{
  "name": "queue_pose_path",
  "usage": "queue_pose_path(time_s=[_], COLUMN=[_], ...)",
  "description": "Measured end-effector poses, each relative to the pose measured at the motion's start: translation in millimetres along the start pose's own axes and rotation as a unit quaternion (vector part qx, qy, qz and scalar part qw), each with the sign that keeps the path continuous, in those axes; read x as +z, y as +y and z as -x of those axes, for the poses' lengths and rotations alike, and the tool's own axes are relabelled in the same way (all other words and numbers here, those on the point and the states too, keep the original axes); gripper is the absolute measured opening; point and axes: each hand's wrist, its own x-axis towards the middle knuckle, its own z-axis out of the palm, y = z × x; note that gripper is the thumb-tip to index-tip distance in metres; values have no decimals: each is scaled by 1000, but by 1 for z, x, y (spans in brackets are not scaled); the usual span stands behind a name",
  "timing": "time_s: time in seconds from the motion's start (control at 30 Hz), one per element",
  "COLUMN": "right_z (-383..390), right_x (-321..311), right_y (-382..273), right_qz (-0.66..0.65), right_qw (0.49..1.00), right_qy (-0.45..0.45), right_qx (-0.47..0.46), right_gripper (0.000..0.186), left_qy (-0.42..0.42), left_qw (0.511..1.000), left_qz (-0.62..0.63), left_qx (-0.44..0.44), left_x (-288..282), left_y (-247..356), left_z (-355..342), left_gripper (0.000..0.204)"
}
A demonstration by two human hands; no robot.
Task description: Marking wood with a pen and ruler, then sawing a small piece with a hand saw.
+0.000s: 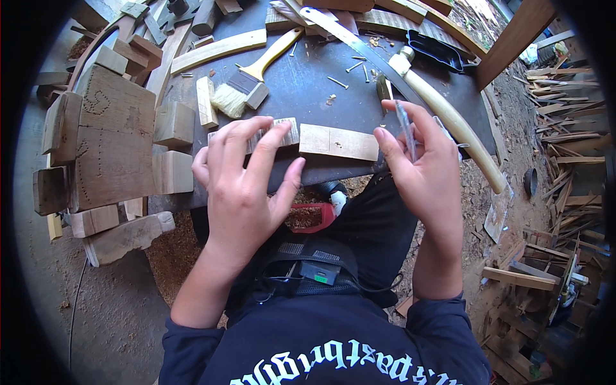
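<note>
My left hand (240,173) arches over a wooden block with a ridged top (287,130) at the table's near edge. Its fingers are spread, with the fingertips at the block and the thumb apart on the near side. Much of that block is hidden under the fingers. End to end with it lies a pale flat wooden piece (350,146), a thin line drawn across its face. Beside that piece's right end, my right hand (427,163) is closed around a slim, partly clear pen (405,128), held steeply. The right thumb tip is close to the wood's end.
On the dark table (321,83) lie a wide paintbrush (256,77), loose nails (337,83), a metal blade (359,51), a long-handled hammer (455,119) and a black tray (436,51). A wooden assembly (115,135) stands left. Scrap wood (564,141) is piled right.
</note>
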Motion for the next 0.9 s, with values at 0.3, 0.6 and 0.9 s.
queue_pose_path(time_s=[0.3, 0.6, 0.9], right_z=[23, -8, -26], right_x=[-22, -12, 8], right_y=[15, 16, 9], right_qz=[-329, -381, -267], right_qw=[941, 898, 939], right_qy=[-79, -203, -218], right_qx=[33, -87, -12], right_gripper=[34, 25, 16], left_qy=[-51, -58, -60], left_qw=[996, 993, 990], left_qz=[-6, 47, 108], left_qx=[68, 87, 75], left_x=[14, 15, 16], left_y=[5, -1, -6], left_z=[-25, -29, -29], left_gripper=[43, 33, 31])
